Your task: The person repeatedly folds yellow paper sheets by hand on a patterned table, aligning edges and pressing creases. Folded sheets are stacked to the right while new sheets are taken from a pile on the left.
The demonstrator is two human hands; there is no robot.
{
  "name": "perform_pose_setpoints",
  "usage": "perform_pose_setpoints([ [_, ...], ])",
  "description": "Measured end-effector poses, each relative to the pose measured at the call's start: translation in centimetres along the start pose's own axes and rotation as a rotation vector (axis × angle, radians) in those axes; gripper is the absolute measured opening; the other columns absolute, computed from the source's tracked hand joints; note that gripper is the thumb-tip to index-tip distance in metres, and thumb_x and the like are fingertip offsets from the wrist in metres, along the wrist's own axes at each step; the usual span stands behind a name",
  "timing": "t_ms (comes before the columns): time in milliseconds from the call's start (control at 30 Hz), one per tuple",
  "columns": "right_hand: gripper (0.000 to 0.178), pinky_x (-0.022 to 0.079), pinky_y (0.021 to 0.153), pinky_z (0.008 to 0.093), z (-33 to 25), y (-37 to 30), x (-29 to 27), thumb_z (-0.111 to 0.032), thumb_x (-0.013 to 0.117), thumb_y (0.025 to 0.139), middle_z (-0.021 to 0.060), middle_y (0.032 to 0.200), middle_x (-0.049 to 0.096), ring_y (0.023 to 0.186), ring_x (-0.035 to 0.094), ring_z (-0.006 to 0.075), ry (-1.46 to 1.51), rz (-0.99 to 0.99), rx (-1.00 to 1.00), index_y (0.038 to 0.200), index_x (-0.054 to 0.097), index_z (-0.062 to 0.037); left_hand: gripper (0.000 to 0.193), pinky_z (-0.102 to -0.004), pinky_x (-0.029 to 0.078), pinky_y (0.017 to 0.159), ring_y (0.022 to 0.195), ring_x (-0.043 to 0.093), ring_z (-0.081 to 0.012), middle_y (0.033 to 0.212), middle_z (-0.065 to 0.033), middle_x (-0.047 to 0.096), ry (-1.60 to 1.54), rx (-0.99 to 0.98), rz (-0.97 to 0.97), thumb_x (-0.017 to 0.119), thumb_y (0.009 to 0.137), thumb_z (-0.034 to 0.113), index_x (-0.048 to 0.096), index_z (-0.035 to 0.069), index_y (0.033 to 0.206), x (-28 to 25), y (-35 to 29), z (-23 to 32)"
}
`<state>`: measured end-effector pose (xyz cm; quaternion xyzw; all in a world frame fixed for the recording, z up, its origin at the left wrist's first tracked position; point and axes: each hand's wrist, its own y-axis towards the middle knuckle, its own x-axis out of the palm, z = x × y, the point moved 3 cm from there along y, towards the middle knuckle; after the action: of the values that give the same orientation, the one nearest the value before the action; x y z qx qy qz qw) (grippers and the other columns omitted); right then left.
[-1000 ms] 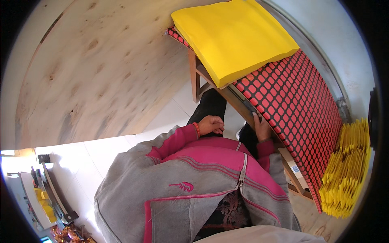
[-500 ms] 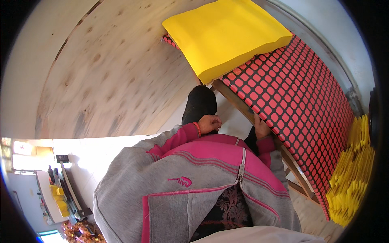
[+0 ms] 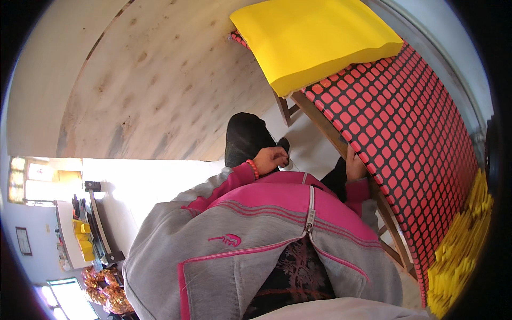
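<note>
My left hand (image 3: 270, 159), with a red bead bracelet (image 3: 252, 169) at its wrist, hangs over my lap beside my dark-trousered knee. Its fingers are loosely curled in, and nothing shows in them. My right hand (image 3: 354, 164) is at the near edge of a table covered with a red-and-black checked cloth (image 3: 410, 128). One digit points up along that edge; the other fingers are mostly hidden, so a grip cannot be made out. On the far end of this table lies a thick stack of yellow sheets (image 3: 320, 40), away from both hands.
Bundles of yellow folded pieces (image 3: 458, 256) stand at the table's right end. A large plywood board (image 3: 144, 90) fills the upper left. Table legs (image 3: 285, 109) show under the cloth. At lower left are a shelf with yellow items (image 3: 82, 240) and shiny orange-gold wrapped things (image 3: 109, 290).
My view has shifted, so the board and table sit differently in the picture. My knee has swung left and a shoe shows beside it. Both hands keep about the same places.
</note>
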<state>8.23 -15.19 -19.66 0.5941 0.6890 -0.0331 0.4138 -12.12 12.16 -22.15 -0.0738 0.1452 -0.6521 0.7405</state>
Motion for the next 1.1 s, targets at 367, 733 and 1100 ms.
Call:
perform_pose_setpoints([
  [367, 0.032, 0.052, 0.089, 0.0433, -2.6, 1.2, -1.1, -0.022, 0.066, 0.101, 0.0168, 0.12, 0.068, 0.108, 0.064, 0.0341, -0.145, -0.072, -0.131, 0.125, 0.066, -0.0023, 0.017, -0.0295, 0.055, 0.082, 0.091, 0.07, -0.0166, 0.104, -0.0103, 0.073, -0.145, 0.16, 0.163, 0.059, 0.103, 0.01, 0.064, 0.0, 0.115, -6.0, -1.7, 2.6],
  [733, 0.009, 0.053, 0.067, 0.0401, -15.2, -1.2, -7.0, -0.01, 0.074, 0.091, 0.0107, 0.085, 0.064, 0.08, 0.067, 0.0327, 0.016, -0.266, -0.445, 0.093, 0.065, -0.0082, 0.021, -0.0294, 0.053, 0.091, 0.096, 0.07, -0.0159, 0.106, -0.0109, 0.073, -0.091, 0.481, 0.386, 0.057, 0.105, 0.01, 0.062, -0.005, 0.118, -12.9, -3.6, 16.1],
  [1100, 0.022, 0.054, 0.063, 0.0357, -29.5, 13.3, -9.6, -0.006, 0.081, 0.082, 0.0122, 0.091, 0.071, 0.075, 0.068, 0.03, 0.262, -0.09, -1.055, 0.098, 0.066, -0.0019, 0.03, -0.0391, 0.034, 0.114, 0.117, 0.064, -0.0191, 0.122, -0.0081, 0.073, 0.392, 1.097, 0.173, 0.047, 0.107, 0.014, 0.067, 0.002, 0.125, -12.3, 2.2, 29.8],
])
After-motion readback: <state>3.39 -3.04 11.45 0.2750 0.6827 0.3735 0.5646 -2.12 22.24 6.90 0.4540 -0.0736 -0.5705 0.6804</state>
